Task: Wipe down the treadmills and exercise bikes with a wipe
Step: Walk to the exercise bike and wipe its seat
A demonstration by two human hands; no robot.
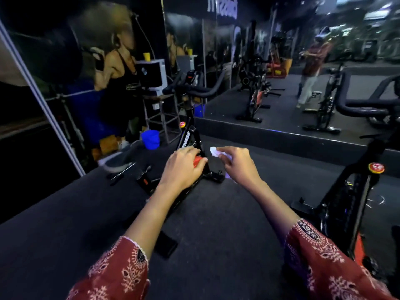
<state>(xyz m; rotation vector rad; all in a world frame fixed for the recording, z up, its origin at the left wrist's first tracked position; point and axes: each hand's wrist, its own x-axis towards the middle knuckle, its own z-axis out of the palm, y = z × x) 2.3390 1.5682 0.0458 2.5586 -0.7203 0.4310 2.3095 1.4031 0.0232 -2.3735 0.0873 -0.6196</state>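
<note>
A black exercise bike (190,135) with curved handlebars stands in front of me on the dark floor. My left hand (183,167) grips a red part (198,161) low on the bike's frame. Just to the right, my right hand (237,164) pinches a small white wipe (214,151) and holds it in the air beside the frame, apart from the bike. Both my forearms reach forward out of red patterned sleeves.
A second black bike (355,200) with a red knob stands at the right. A blue bucket (150,139) sits on the floor behind the first bike, by a metal stand. A wall mirror (281,61) ahead reflects more bikes and a person. A raised black ledge runs below it.
</note>
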